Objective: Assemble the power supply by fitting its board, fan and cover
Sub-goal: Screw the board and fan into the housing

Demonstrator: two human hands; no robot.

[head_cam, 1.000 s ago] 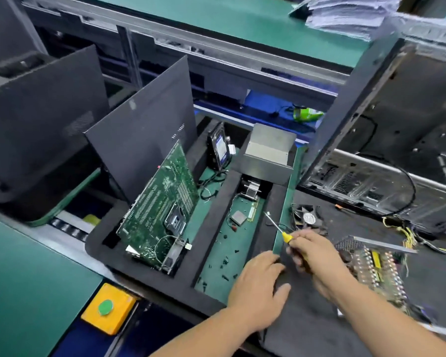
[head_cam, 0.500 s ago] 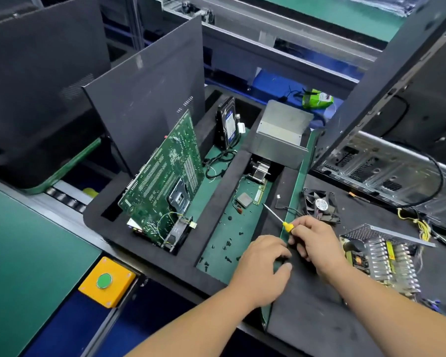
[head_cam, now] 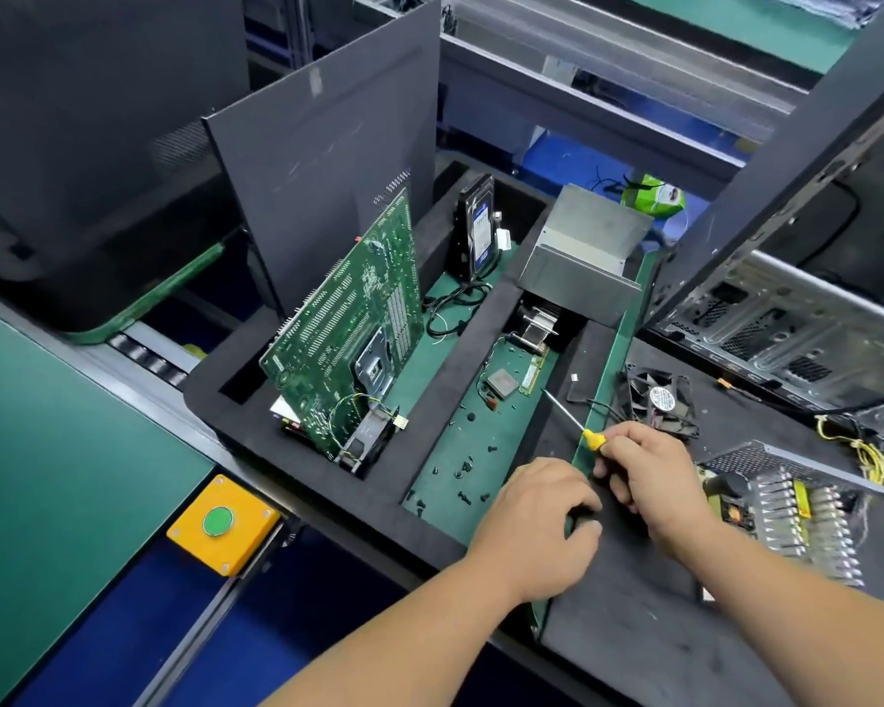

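While the right hand (head_cam: 644,482) has its fingers curled round the yellow-handled screwdriver (head_cam: 577,426), shaft angled up-left over the foam tray (head_cam: 430,380), we note the tip hangs above the loose bits in the middle compartment, not on any screw.

Left hand (head_cam: 537,523): fingers bent down, tips at the tray's right wall; thumb and forefinger look pinched together, maybe on a small dark thing. Can't tell what, or if anything's really in the pinch.

Task parts, as they lie:
- PSU board (head_cam: 797,507), w/ finned heatsinks, sits in its mesh housing on the black mat (head_cam: 634,645), just right of the right wrist.
- Fan (head_cam: 659,400) lies flat on the mat, beyond the right hand, its leads trailing left toward the tray edge.
- Grey metal cover (head_cam: 583,257) is propped at the far end of the tray, well apart from the board.

So nothing's fitted yet, by our reading.

Risks from here:
- Loose black screws (head_cam: 465,466) are scattered on the tray's green floor; a pinch w/ bent fingers could drop one among them or flick it off the edge.
- Driver tip swings near the small chip (head_cam: 501,382) & fan leads; a careless turn of the wrist could snag the wire or scratch parts.
- Right forearm passes close by the board's fins; a backward pull may nudge the housing.
- Motherboard (head_cam: 348,339) leans in the left compartment; a bump to the tray could tip it.
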